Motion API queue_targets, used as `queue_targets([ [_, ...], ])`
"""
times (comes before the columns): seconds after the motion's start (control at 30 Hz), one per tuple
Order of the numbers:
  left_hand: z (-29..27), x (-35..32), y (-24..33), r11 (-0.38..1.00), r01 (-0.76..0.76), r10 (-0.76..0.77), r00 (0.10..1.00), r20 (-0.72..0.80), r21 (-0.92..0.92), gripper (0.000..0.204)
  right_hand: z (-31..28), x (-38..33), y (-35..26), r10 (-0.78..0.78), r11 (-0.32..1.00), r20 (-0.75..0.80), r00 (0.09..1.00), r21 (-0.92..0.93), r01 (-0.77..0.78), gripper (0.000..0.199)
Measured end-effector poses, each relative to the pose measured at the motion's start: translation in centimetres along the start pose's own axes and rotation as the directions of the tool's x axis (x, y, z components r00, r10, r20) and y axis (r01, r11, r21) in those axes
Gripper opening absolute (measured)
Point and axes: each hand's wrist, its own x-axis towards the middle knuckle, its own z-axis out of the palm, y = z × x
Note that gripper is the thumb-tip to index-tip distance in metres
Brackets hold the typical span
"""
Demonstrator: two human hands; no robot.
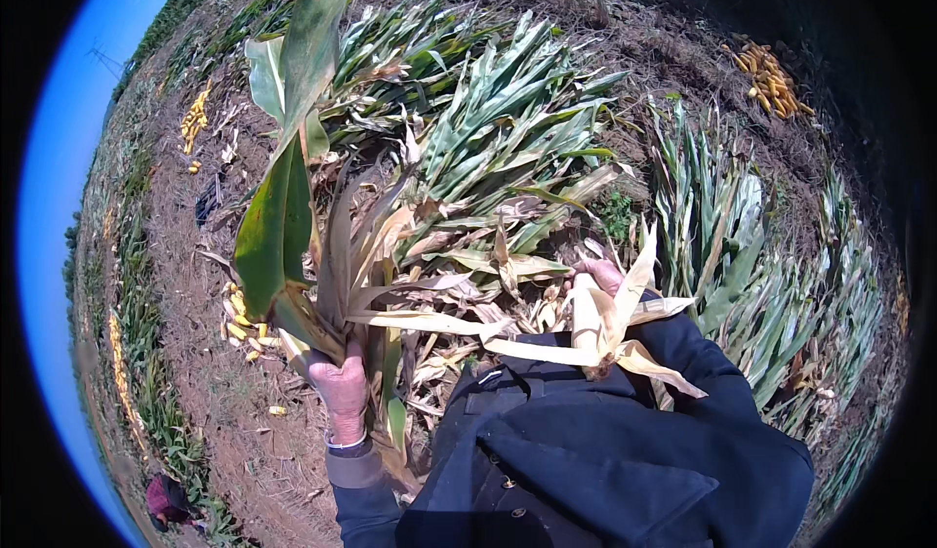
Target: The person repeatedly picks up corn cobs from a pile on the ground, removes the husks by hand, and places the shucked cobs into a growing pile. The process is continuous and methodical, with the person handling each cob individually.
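Observation:
My left hand (342, 389) is closed around a corn stalk (310, 322) with a broad green leaf (278, 226) rising above it and dry husks beside it. What else the fist holds is hidden. In front of my waist, my right hand (600, 275) closes on the upper end of a corn ear (587, 325) in pale husk. Its husk leaves (639, 289) splay outward around the brown stub at the base. A long dry strip (429, 324) stretches between the stalk and the ear. My right fingertips are partly hidden behind the husks.
Cut corn stalks (498, 109) lie in heaps ahead, with more stalks (717, 197) to the right. Yellow cobs (239, 319) are scattered on soil at the left; piles of cobs (769, 78) lie farther off. Another person (168, 501) is low at the far left.

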Motion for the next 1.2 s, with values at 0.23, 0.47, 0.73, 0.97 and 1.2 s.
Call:
queue_targets([
  [0.23,-0.5,9.3,5.0,0.897,-0.239,0.059,0.898,-0.437,-0.370,0.027,-10.7,-6.0,3.4,-0.053,0.884,-0.128,0.990,0.455,0.106,0.019],
  [0.47,10.0,17.0,18.5,0.676,-0.197,0.023,0.969,-0.247,-0.710,0.021,-14.2,-11.5,4.2,-0.196,0.763,-0.313,0.929,0.546,0.345,0.020],
  [0.73,32.4,6.2,35.3,0.271,0.179,0.257,0.933,0.251,-0.946,0.021,-18.4,-26.8,1.2,-0.643,0.508,-0.356,0.678,0.465,0.725,0.028],
  [0.97,46.4,-20.4,35.5,0.586,0.556,0.384,0.450,0.807,-0.589,0.016,-22.7,-39.5,3.2,-0.686,0.262,-0.607,0.401,0.307,0.915,0.033],
  [1.2,43.6,-26.4,30.0,0.909,0.192,0.415,-0.375,0.829,-0.369,0.062,-27.8,-35.6,2.1,-0.553,0.427,-0.832,-0.046,-0.331,0.842,0.025],
])
